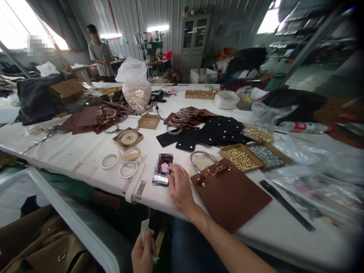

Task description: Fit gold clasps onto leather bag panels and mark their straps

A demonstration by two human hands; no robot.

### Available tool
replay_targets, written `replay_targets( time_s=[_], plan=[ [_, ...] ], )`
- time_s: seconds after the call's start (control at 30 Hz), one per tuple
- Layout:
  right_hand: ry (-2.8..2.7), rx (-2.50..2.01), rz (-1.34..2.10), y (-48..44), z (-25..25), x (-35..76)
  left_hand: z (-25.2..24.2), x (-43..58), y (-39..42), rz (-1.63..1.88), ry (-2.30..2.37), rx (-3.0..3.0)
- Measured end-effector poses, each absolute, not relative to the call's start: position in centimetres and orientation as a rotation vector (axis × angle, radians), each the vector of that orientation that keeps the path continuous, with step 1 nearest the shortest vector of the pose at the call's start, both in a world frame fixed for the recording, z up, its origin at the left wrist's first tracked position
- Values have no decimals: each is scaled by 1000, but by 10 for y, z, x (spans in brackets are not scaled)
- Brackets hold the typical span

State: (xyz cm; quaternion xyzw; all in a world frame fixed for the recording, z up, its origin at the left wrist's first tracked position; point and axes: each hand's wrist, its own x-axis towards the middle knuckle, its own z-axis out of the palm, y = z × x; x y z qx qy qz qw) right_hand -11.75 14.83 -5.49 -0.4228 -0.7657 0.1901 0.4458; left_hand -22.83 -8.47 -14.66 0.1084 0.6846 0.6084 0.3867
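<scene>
My left hand is closed below the table's front edge, pinching a pale strip of tape between thumb and fingers. My right hand is at the right side of a phone lying on the table with its screen lit. Its thumb and fingers are apart over the screen's edge; whether they press on it I cannot tell. Just right of that hand lies a brown bag panel with a wrapped handle and gold metal fittings. Two tape rolls lie to the phone's left.
Boxes of gold studs and silver studs stand behind the panel. Black pieces and brown handled panels lie in piles. A plastic bin stands at front left. Another person stands far back.
</scene>
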Motion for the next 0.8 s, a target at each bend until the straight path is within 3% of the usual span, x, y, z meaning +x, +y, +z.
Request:
replay_targets(
  time_s=[0.8],
  plan=[
    [-1796,-1016,617,149,-48,-115,-143,-223,-75,1491,1747,283]
  ],
)
